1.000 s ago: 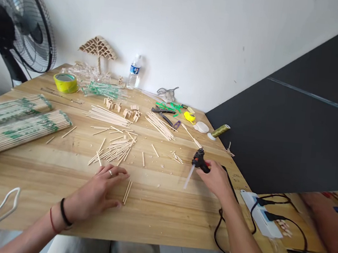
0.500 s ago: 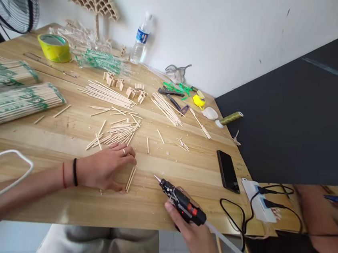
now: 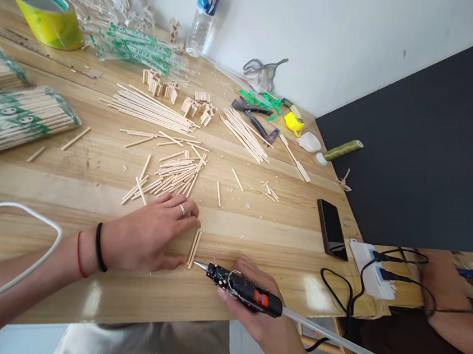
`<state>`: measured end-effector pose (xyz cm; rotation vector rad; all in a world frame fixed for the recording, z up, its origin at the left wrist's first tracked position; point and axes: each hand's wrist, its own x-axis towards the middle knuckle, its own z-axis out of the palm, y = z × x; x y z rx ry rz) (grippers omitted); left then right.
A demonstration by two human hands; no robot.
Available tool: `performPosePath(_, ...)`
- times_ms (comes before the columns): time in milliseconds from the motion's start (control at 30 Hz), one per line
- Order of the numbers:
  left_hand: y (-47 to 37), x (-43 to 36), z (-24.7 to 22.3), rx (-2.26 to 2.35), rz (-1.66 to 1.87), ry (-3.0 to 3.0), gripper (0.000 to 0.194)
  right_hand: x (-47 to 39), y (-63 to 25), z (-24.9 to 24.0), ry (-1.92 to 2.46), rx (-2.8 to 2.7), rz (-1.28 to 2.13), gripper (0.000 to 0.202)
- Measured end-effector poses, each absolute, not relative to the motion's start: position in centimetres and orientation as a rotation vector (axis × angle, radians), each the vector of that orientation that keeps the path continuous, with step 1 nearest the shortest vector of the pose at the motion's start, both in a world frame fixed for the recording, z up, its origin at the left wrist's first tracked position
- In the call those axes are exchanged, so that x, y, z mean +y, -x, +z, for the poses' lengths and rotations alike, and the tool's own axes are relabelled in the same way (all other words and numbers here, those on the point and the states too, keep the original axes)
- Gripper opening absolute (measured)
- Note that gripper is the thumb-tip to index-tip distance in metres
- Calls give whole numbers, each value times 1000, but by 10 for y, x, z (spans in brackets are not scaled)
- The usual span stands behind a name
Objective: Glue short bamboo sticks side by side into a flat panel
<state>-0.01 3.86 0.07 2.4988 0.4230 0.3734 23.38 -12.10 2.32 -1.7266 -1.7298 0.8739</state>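
Two short wooden sticks (image 3: 194, 249) lie side by side on the table. My left hand (image 3: 150, 235) rests over them, thumb and forefinger closed about their left side and ends. In my right hand (image 3: 258, 314) is a black hot glue gun (image 3: 241, 289) with a clear glue stick (image 3: 346, 343) sticking out of its back. Its metal nozzle points left, close to the lower end of the two sticks; whether it touches them I cannot tell. A loose pile of short sticks (image 3: 177, 176) lies just beyond my left hand.
Longer sticks (image 3: 150, 109), stick clusters (image 3: 157, 84), pliers (image 3: 257, 122) and yellow tape (image 3: 50, 19) lie further back, near a bottle (image 3: 205, 13). A phone (image 3: 332, 229) and power strip (image 3: 372, 270) with cables are at right, beside a black partition (image 3: 429, 152). Another person's arm (image 3: 440, 283) shows beyond.
The glue gun has moved left, bringing its nozzle to the lower end of the two sticks. My left hand stays at the sticks. The camera view has tilted down and closer.
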Motion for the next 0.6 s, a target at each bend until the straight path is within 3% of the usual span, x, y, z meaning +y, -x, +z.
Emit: performPosePath(600,4,43,6,367,349,-2458,32,-126,-237,12,1761,-1735,851,17)
